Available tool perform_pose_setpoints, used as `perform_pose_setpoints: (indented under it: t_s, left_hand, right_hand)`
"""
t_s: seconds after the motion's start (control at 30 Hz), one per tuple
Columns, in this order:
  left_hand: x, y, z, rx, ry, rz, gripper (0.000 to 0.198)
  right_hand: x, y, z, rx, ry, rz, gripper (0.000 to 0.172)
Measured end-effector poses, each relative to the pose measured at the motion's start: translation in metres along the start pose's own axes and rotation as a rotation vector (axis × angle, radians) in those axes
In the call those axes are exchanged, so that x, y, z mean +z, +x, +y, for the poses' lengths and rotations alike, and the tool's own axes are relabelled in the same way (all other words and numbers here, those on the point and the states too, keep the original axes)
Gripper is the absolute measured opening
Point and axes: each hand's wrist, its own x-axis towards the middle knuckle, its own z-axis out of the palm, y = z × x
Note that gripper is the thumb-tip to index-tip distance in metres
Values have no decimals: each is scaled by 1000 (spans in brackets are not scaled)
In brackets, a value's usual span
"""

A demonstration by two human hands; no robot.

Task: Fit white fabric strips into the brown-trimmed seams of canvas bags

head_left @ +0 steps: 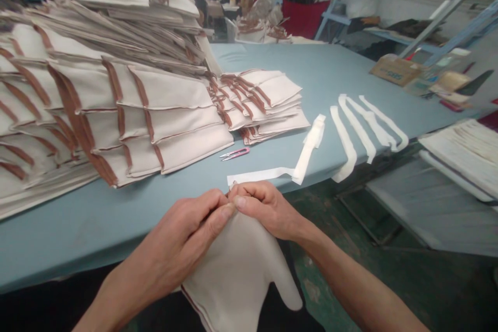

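Observation:
Both hands meet at the table's front edge, pinching the top of a cream glove-shaped fabric piece (237,264). My left hand (194,225) grips its upper edge with thumb and fingers. Close beside it, my right hand (268,207) is closed on the same edge, thumb on top. The piece hangs down over the dark lap, its thumb-like lobe pointing to the lower right. What lies between the fingertips is hidden. Just beyond the hands a white strip (264,174) lies on the table, and pink-handled thread snips (235,154) rest behind it.
Stacks of cream pieces with brown edging (182,122) fill the table's left side, with a smaller stack (272,98) at the middle. Several white strips (360,127) overhang the front edge of the blue table (327,72). A cardboard box (397,70) sits far right.

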Motion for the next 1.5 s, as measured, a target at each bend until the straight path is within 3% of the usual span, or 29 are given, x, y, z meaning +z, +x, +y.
perform_pose_setpoints:
  t_s: [0.37, 1.0, 1.33, 1.5]
  left_hand:
    - [14, 3, -6, -48, -103, -28, 39]
    - [17, -4, -27, -209, -208, -70, 42]
    - [18, -12, -19, -192, -145, -52, 46]
    - [18, -19, -14, -126, -175, -22, 45]
  right_hand:
    - [-2, -6, 11, 75, 13, -53, 52]
    - [-2, 3, 15, 131, -47, -115, 55]
    - [3, -4, 7, 82, -59, -150, 57]
    - [4, -6, 2, 81, -106, -189, 50]
